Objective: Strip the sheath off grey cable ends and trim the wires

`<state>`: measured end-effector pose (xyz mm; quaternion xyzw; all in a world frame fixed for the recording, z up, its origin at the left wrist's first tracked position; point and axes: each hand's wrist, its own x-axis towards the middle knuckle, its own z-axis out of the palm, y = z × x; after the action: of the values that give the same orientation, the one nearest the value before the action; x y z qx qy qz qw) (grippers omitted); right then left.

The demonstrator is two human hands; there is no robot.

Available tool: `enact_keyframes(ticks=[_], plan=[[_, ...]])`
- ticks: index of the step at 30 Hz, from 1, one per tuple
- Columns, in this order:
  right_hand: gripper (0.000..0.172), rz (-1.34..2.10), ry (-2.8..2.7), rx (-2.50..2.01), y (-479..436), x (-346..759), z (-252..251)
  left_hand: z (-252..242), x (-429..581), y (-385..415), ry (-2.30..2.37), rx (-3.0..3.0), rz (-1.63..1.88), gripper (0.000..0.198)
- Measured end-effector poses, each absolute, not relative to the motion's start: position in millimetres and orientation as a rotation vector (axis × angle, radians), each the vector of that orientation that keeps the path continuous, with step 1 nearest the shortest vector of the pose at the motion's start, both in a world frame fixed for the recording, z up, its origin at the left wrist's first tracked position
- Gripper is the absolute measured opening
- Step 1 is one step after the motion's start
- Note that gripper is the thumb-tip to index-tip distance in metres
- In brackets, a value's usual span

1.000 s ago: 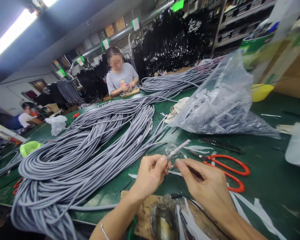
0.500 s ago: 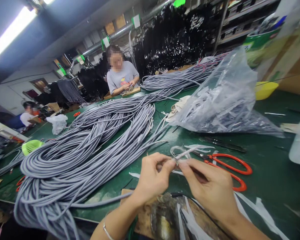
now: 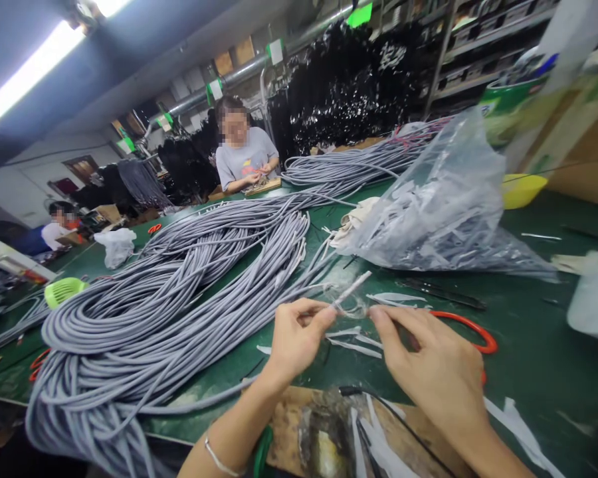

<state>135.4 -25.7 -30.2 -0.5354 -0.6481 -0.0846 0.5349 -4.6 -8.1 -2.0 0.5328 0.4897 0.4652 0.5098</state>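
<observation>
My left hand [image 3: 299, 338] is pinched round a cable end [image 3: 351, 289], whose pale, whitish tip sticks up to the right past the fingertips. A thin, translucent curled strand [image 3: 353, 311] loops beside that tip. It reaches toward my right hand [image 3: 431, 362], whose thumb and forefinger are pressed together on its far end. Red-handled scissors [image 3: 471, 328] lie partly hidden behind my right hand. Below the hands is a stained wooden board [image 3: 286, 431] with a worn metal lump, a black cord [image 3: 393, 408] and white strips [image 3: 379, 441] on it.
A large heap of grey cables [image 3: 179, 312] covers the left of the green table [image 3: 538, 358]. A clear plastic bag [image 3: 428, 226] of white scraps stands at the back right, near dark tweezers-like tools [image 3: 443, 292]. A co-worker [image 3: 246, 156] sits across the table.
My hands have moved apart; my right hand has shifted right and slightly down from the cable end. The pale tip now shows clear of the right fingers, with the loop between the hands.
</observation>
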Motion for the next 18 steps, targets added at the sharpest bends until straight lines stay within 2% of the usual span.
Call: enact_keyframes(ticks=[3, 8, 14, 18], plan=[[0.026, -0.265, -1.590, -1.234, -21, 138, -31, -2, -7, -9, 1.140, 1.280, 1.067, 0.045], [0.020, -0.255, -1.601, -1.102, -23, 135, -29, -2, -7, -12, 1.122, 1.341, 1.026, 0.050], [0.014, -0.138, -1.613, -0.994, -26, 134, -25, -2, -4, -11, 1.151, 1.347, 1.034, 0.043], [0.013, 0.039, -1.702, -0.694, -34, 131, -23, -7, -5, -2, 1.276, 1.306, 1.140, 0.036]])
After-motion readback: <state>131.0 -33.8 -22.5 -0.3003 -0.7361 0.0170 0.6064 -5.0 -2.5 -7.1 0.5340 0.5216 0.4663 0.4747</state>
